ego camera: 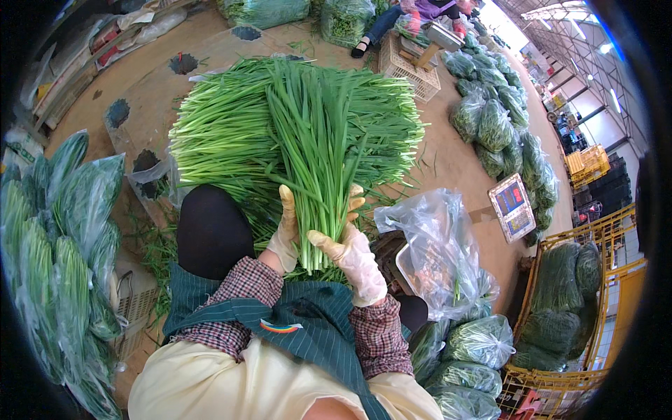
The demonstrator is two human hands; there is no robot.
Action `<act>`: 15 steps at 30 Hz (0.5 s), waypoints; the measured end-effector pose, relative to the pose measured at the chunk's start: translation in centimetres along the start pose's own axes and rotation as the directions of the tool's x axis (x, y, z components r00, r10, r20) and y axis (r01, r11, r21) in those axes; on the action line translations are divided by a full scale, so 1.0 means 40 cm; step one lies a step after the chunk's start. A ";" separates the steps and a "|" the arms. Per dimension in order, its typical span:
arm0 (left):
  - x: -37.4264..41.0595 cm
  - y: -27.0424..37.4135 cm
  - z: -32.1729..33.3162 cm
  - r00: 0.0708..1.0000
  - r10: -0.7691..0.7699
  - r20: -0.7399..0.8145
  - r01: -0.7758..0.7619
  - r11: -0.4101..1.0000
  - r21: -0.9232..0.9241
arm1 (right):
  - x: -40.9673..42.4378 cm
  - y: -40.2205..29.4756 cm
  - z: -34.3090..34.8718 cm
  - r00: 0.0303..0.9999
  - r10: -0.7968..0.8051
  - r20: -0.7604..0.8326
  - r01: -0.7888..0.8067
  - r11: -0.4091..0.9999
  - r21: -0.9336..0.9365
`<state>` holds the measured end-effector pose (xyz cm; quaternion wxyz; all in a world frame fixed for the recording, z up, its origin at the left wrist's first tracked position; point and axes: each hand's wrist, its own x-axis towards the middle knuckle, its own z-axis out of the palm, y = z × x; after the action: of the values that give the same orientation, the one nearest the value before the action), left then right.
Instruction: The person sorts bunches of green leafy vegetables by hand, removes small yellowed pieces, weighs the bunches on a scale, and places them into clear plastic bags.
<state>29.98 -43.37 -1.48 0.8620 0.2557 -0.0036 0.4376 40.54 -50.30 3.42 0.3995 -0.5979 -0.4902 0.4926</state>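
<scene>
A bundle of garlic chives (315, 142) stands between my gloved hands, its pale cut ends towards me and its green leaves pointing away. My left hand (285, 228) presses against the bundle's left side. Around the right side curls my right hand (354, 249), thumb across the front of the stems and fingertips showing behind. Both hands wear thin pale gloves. Beyond them lies a wide heap of garlic chives (226, 126), pale stem ends facing out to the left and right; the bundle's leaves rest over its middle.
Bagged greens (68, 252) are piled at the left. To the right are a plastic bag (436, 241) over a scale, its display (512, 205), more bagged greens (478, 341) and a yellow metal cage (593, 304). A person (388, 26) sits near a crate (394, 63) ahead.
</scene>
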 end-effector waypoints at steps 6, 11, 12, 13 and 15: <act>-0.005 -0.005 0.001 0.998 -0.035 -0.049 0.039 0.996 0.079 | 0.023 0.011 0.013 0.869 -0.323 -0.376 0.239 0.937 -0.253; -0.014 -0.002 0.010 0.994 -0.044 -0.098 0.041 0.999 -0.035 | 0.042 0.018 0.020 0.849 -0.165 -0.501 0.420 0.787 0.452; -0.011 0.000 0.003 0.996 -0.053 -0.065 0.051 0.998 -0.041 | 0.037 0.021 0.026 0.847 -0.134 -0.514 0.396 0.804 0.443; -0.007 0.004 -0.001 0.998 -0.063 -0.032 0.061 0.997 -0.047 | 0.034 0.018 0.027 0.856 -0.110 -0.505 0.355 0.834 0.421; -0.006 -0.001 0.009 0.996 -0.024 -0.088 0.020 0.999 -0.049 | 0.025 0.008 0.030 0.869 -0.057 -0.492 0.270 0.887 0.374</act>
<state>29.96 -43.75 -1.23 0.8720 0.2153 0.0267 0.4387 39.47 -49.38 2.70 0.6690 -0.5505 -0.3080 0.3930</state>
